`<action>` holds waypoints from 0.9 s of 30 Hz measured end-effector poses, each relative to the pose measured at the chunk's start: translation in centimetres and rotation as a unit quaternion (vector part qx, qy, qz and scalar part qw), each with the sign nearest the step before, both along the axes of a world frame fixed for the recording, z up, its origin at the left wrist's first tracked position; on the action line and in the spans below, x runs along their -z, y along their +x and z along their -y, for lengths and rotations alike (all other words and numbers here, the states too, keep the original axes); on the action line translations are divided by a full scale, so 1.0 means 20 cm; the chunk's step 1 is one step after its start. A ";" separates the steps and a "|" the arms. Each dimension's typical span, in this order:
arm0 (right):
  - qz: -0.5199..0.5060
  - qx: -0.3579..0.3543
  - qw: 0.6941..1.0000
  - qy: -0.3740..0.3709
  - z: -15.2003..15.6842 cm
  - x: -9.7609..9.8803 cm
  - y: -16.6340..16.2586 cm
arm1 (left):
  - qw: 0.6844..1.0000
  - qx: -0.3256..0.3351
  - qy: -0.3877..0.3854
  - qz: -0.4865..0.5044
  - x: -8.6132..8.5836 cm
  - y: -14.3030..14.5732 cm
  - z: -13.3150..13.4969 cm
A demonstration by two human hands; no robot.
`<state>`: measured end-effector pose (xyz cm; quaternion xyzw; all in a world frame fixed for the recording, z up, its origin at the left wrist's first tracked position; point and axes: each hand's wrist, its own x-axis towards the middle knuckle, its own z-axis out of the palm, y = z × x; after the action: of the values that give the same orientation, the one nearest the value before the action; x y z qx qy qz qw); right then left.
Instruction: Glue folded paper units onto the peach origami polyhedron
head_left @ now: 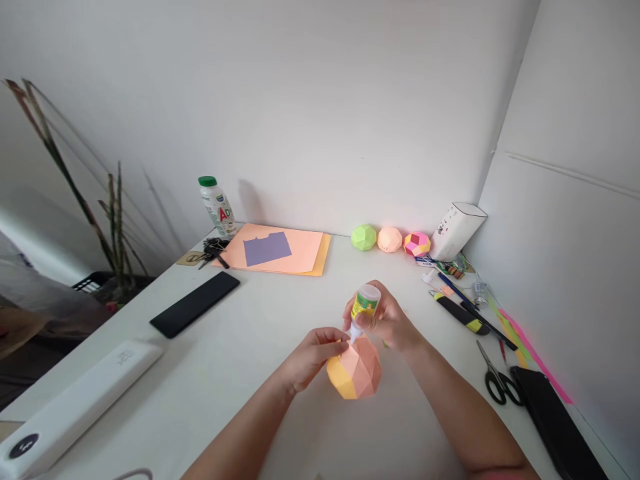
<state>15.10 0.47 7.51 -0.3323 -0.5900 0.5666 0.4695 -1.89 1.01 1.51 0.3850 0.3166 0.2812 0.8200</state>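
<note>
A faceted paper ball [356, 375] in yellow and salmon pink is in front of me, low in the middle of the view. My left hand [314, 359] pinches its upper left edge between thumb and fingers. Above the ball, my right hand [387, 321] grips a small glue bottle [365, 303] with a yellow and green label. The bottle is tipped over, its white nozzle pointing down at the top of the ball, where it seems to touch the paper near my left fingertips. Any glue there is too small to see.
Three finished-looking paper balls [390, 239] sit along the wall. Paper sheets [300, 252] and a white bottle [218, 208] stand back left; a black phone [196, 305] and long white device [85, 403] lie left. Scissors [497, 380], a cutter [457, 311] and a black case [557, 420] lie right.
</note>
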 end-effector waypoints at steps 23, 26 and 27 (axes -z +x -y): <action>0.018 0.015 1.000 -0.021 0.02 0.01 0.01 | 1.000 0.003 0.003 -0.010 0.01 0.00 0.00; 0.022 0.011 1.000 -0.019 0.02 0.00 0.01 | 1.000 0.003 0.001 -0.006 0.02 0.00 0.00; 0.024 0.010 0.999 -0.020 0.02 0.00 0.01 | 1.000 0.002 0.001 -0.004 0.02 0.00 0.00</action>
<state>15.30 0.05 7.57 -0.3610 -0.5865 0.5650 0.4543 -1.88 1.09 1.11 0.3881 0.3188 0.2779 0.8188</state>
